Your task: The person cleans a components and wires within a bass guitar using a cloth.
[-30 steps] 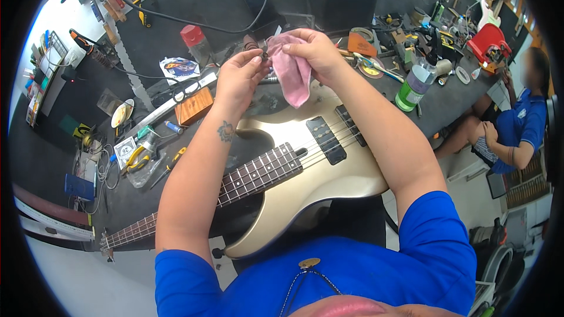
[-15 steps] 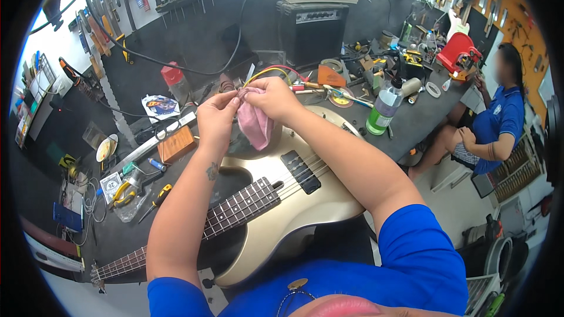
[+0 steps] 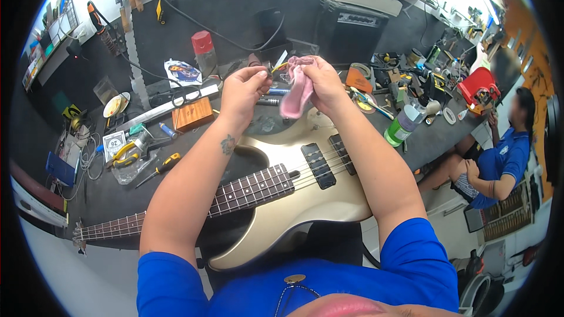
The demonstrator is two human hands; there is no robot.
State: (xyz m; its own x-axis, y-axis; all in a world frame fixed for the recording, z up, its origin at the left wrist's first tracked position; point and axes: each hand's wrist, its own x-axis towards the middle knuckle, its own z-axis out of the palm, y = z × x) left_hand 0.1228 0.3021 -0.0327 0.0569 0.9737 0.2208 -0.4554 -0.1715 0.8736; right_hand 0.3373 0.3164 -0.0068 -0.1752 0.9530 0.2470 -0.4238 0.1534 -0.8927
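My right hand [image 3: 324, 87] is closed around a pink cloth [image 3: 296, 97], which hangs down from the fingers with a bunched part on top. To its left, my left hand [image 3: 244, 95] is raised with thumb and fingertips pinched together; whatever is between them is too small to make out. The two hands are apart, above the far side of a gold electric bass guitar [image 3: 317, 206]. The bass lies across the bench with its dark fretted neck [image 3: 249, 189] pointing left, under my left forearm. My right forearm covers part of its body.
Left on the bench are a wooden block [image 3: 192, 115], yellow-handled pliers [image 3: 124, 155] and a screwdriver [image 3: 160, 170]. A red-capped can [image 3: 203, 50] and an amplifier [image 3: 356, 29] stand behind. A bottle with green liquid [image 3: 402, 128] is at right; farther right a person [image 3: 505, 161] sits.
My hands have moved apart; the left one no longer touches the pink cloth, which stays in my right hand. The whole view has shifted, with the bench items now farther right.
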